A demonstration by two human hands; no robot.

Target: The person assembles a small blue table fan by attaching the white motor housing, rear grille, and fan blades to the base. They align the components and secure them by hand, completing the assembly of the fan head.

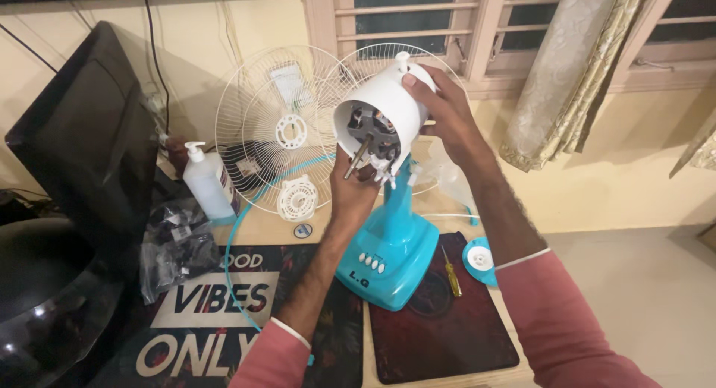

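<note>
At the centre of the frame, a white motor housing [388, 108] sits on top of a blue fan stand [391, 246], its open front turned toward the camera so the motor and its metal shaft [358, 155] show. The right hand [447, 108] wraps over the top and back of the housing, fingers closed on it, which steadies the head against tipping on its neck. The left hand [352, 190] comes up from below, fingers curled closed around the lower rim just under the shaft, supporting the front edge.

The removed parts lie out of the way. Two white wire guards [272, 127] lean against the wall at upper centre-left, with a small round white cap [297, 199] propped at their foot. A yellow-handled screwdriver [451, 272] lies on the dark mat [440, 328] just right of the stand's base, within easy reach, and a round blue and white piece [479, 259] rests beside it. A pump bottle [207, 183] stands at the left on the counter [261, 228], near a black plastic bag [175, 246].
</note>
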